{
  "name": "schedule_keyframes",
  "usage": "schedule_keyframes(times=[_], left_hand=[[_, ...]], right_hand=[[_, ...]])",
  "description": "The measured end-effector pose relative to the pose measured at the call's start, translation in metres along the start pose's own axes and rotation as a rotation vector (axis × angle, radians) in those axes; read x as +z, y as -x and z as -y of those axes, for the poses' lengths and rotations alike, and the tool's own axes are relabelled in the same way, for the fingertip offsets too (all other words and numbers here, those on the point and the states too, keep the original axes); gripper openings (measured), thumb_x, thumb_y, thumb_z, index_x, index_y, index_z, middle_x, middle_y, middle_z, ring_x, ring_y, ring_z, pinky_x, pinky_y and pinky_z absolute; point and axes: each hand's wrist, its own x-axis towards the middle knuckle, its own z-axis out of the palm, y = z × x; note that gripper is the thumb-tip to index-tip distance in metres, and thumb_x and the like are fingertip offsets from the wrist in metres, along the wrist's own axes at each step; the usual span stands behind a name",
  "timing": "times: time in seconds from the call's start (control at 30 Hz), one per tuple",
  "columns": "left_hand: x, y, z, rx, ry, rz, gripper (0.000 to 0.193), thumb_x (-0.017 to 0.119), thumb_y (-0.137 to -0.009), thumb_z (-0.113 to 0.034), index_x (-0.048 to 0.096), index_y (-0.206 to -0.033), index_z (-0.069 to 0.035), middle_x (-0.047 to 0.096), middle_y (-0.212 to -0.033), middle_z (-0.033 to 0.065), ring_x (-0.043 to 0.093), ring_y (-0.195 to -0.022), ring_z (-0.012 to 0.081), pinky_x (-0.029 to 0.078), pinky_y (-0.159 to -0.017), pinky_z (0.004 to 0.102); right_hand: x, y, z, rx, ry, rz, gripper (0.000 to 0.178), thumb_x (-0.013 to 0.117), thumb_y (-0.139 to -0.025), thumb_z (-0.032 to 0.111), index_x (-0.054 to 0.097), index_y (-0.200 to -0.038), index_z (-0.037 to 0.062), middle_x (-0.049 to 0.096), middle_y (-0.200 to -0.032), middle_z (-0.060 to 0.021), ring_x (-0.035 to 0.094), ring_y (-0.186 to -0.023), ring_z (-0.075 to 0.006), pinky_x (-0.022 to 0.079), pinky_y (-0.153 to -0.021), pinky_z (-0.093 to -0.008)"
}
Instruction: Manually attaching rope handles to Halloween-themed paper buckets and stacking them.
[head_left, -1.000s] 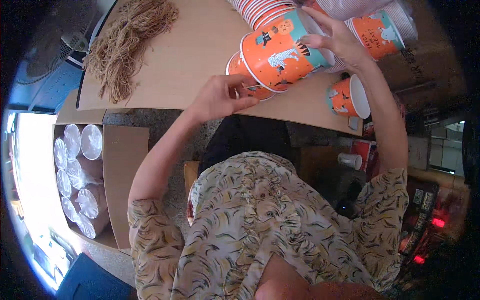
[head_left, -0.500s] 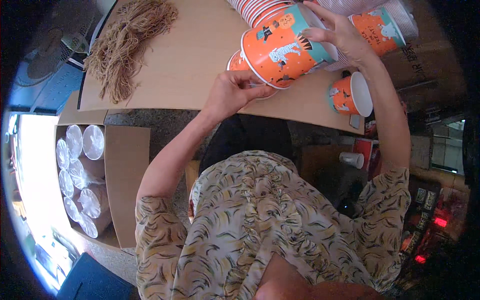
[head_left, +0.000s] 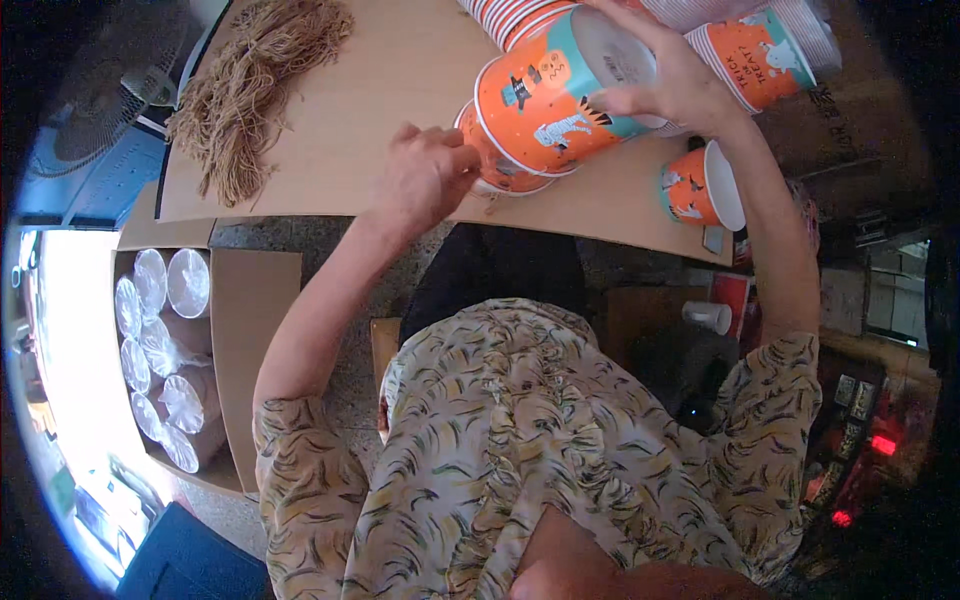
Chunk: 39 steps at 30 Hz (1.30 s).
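Observation:
My right hand (head_left: 685,90) grips a large orange and teal paper bucket (head_left: 545,110) with Halloween figures, near its teal base. The bucket lies tilted above the table, its wide white rim toward the lower left. Under that rim another orange paper bucket (head_left: 492,178) shows in part. My left hand (head_left: 430,172) is beside the rims with its fingers curled inward. What these fingers hold, if anything, is hidden. Close to my right forearm, a smaller orange paper bucket (head_left: 688,190) lies on its side with its white rim to the right.
A bundle of brown twine (head_left: 250,95) lies on the tan tabletop (head_left: 370,110) at the left. Nested orange buckets (head_left: 755,65) fill the far right. Below left, a cardboard box (head_left: 255,370) holds several plastic-wrapped stacks (head_left: 155,345). A fan (head_left: 100,95) stands far left.
My left hand has drawn back left from the large bucket's rim, and its fingers have curled. The large bucket has shifted slightly left, still in my right hand.

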Motion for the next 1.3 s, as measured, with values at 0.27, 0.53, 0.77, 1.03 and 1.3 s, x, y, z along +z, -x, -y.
schedule_keyframes(times=[0.27,0.53,0.77,1.03,1.3], left_hand=[[-0.027,-0.02,0.006,0.157,-0.551,0.062,0.009,0.074,-0.078,-0.018,0.072,-0.081,-0.009,0.062,-0.126,0.0076,0.062,-0.1,0.0219,0.046,-0.09,0.0404],[-0.024,-0.014,-0.004,0.051,-0.389,0.194,0.013,0.073,-0.08,-0.019,0.073,-0.086,-0.008,0.058,-0.135,0.0073,0.062,-0.107,0.0223,0.047,-0.092,0.0391],[-0.002,0.017,-0.011,0.049,-0.152,-0.29,0.025,0.076,-0.082,-0.015,0.065,-0.101,-0.004,0.061,-0.121,0.0115,0.061,-0.109,0.0303,0.05,-0.092,0.0403],[0.081,0.054,-0.054,-0.494,0.536,-0.391,0.023,0.079,-0.082,-0.007,0.066,-0.099,-0.001,0.067,-0.082,0.0118,0.07,-0.068,0.0228,0.057,-0.062,0.0352],[0.103,0.036,-0.056,-0.447,0.359,-0.412,0.019,0.08,-0.083,-0.015,0.069,-0.093,-0.004,0.068,-0.082,0.0106,0.069,-0.068,0.0275,0.056,-0.06,0.0395]], right_hand=[[0.014,-0.01,0.002,-0.101,0.219,0.002,0.123,0.089,-0.065,0.053,0.028,-0.154,-0.006,0.035,-0.155,-0.0282,0.034,-0.146,-0.0378,0.029,-0.119,-0.0446],[0.029,-0.02,-0.044,-0.784,0.118,-0.045,0.121,0.09,-0.066,0.05,0.028,-0.156,-0.002,0.032,-0.157,-0.0275,0.03,-0.148,-0.0371,0.029,-0.12,-0.0448],[0.025,-0.017,-0.007,0.061,0.181,0.026,0.122,0.089,-0.066,0.052,0.027,-0.156,-0.0021,0.032,-0.158,-0.0278,0.031,-0.148,-0.0369,0.029,-0.119,-0.044],[0.031,-0.021,-0.016,0.001,0.216,0.014,0.121,0.089,-0.065,0.05,0.03,-0.154,-0.0057,0.036,-0.155,-0.0293,0.035,-0.146,-0.0367,0.032,-0.118,-0.042],[0.036,-0.019,-0.011,0.065,0.25,-0.004,0.121,0.09,-0.064,0.049,0.029,-0.155,-0.0034,0.034,-0.156,-0.028,0.034,-0.147,-0.0365,0.031,-0.119,-0.0421]])
